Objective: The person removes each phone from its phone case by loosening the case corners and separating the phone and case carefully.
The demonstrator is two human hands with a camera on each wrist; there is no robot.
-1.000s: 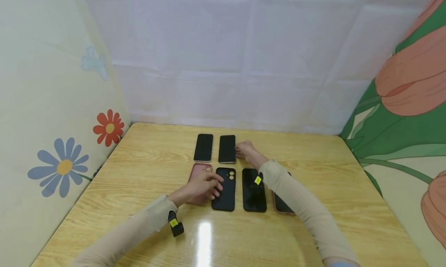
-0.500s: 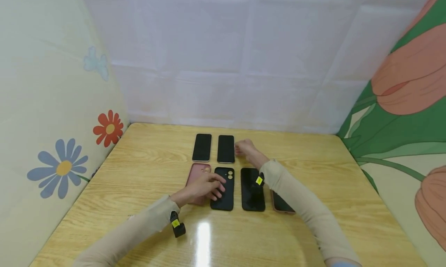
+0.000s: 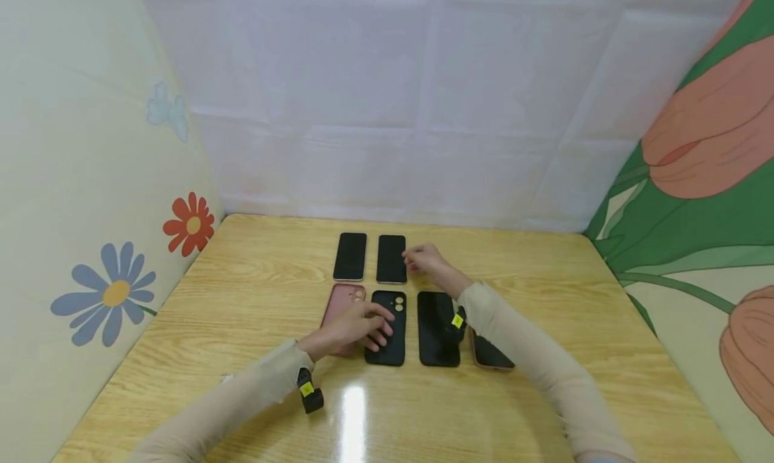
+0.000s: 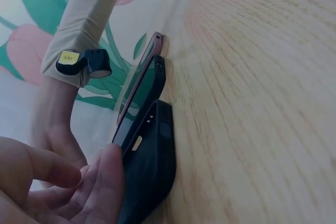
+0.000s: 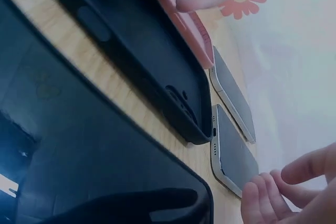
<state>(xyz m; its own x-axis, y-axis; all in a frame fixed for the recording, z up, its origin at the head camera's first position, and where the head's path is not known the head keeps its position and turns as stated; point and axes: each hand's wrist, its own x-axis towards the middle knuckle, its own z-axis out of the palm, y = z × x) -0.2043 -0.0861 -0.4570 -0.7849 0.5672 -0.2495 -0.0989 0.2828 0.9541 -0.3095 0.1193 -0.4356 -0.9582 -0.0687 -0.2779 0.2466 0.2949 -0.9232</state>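
Observation:
My left hand [image 3: 353, 327] hovers low over two empty phone cases, a pink phone case [image 3: 338, 302] and a black phone case [image 3: 396, 339], hiding part of both. Its fingers are loosely bent and hold nothing; contact with the black case is unclear. At the back, two dark-screened phones lie side by side: a left phone [image 3: 350, 256] and a right phone [image 3: 392, 258]. By the latter's right edge is my right hand [image 3: 426, 258]. In the right wrist view, the fingers [image 5: 262, 198] are relaxed near the phone's side; whether they touch it cannot be told.
Right of the cases lies a phone in a black case [image 3: 438, 342]. Beside it, a phone in a pink case [image 3: 491, 353] is partly covered by my right sleeve. A white cloth [image 3: 393, 113] hangs behind the wooden table [image 3: 272, 261], with floral panels at both sides.
My right hand has shifted slightly, its fingertips now at the edge of the back right phone, and the wrist has turned a little. The left hand has barely moved.

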